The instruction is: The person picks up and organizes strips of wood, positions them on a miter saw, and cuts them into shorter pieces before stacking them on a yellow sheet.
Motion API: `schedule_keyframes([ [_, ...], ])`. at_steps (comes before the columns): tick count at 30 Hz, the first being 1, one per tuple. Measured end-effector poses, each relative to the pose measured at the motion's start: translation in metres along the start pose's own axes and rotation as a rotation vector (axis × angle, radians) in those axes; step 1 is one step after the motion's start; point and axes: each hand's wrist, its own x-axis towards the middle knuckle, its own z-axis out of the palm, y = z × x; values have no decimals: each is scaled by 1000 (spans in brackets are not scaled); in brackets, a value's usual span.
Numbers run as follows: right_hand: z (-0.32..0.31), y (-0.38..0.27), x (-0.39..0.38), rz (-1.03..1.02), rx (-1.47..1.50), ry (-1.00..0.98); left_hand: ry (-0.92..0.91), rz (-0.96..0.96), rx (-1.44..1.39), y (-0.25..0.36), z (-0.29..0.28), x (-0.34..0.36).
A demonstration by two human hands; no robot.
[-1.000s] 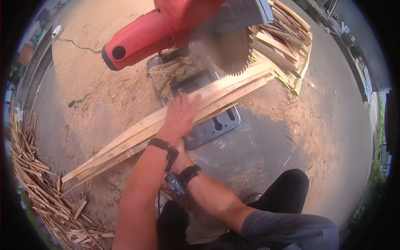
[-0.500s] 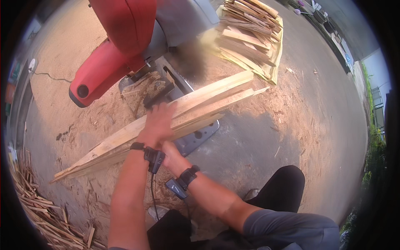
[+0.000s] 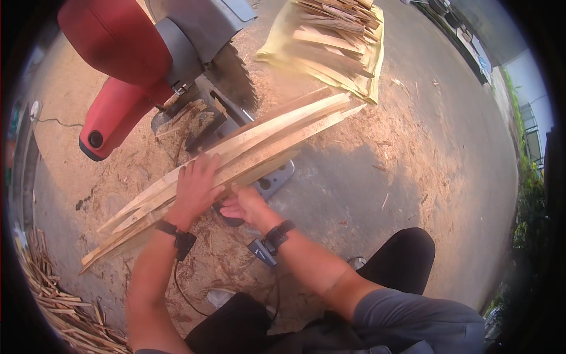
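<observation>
A bundle of rough wooden strips (image 3: 236,156) lies slantwise across the base (image 3: 277,178) of a red and grey chop saw (image 3: 121,44). The toothed blade (image 3: 233,79) stands raised above the strips' far side. My left hand (image 3: 197,186) rests on top of the bundle, fingers outstretched and thumb apart. At the bundle's near edge is my right hand (image 3: 247,205), its thumb by the wood and its fingers curled over a dark rounded part (image 3: 233,220) of the saw. What those fingers hold is largely hidden. Both wrists carry strapped-on devices.
Cut wood pieces (image 3: 336,38) are stacked on a yellow sheet (image 3: 277,44) beyond the blade. More strips (image 3: 65,304) pile up at the lower left. Sawdust covers much of the ground (image 3: 407,141). A cord (image 3: 56,121) runs left of the saw.
The blade was a dark blur and now shows distinct teeth. My right hand has come out from under my left wrist to the bundle's near edge. The view has shifted, moving the scene leftward.
</observation>
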Motion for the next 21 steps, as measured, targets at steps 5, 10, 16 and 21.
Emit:
schedule_keyframes([
  [5,-22,-19,-22,-181,54,80,11,31,23,-15,6,-12],
  [10,-41,-31,-16,-353,127,134,-22,10,-47,-23,6,3],
  [16,-67,-16,-2,-509,121,240,-19,-24,-60,-29,6,16],
  [21,-122,-29,-16,-1229,-460,174,-50,-87,-71,-26,2,13],
])
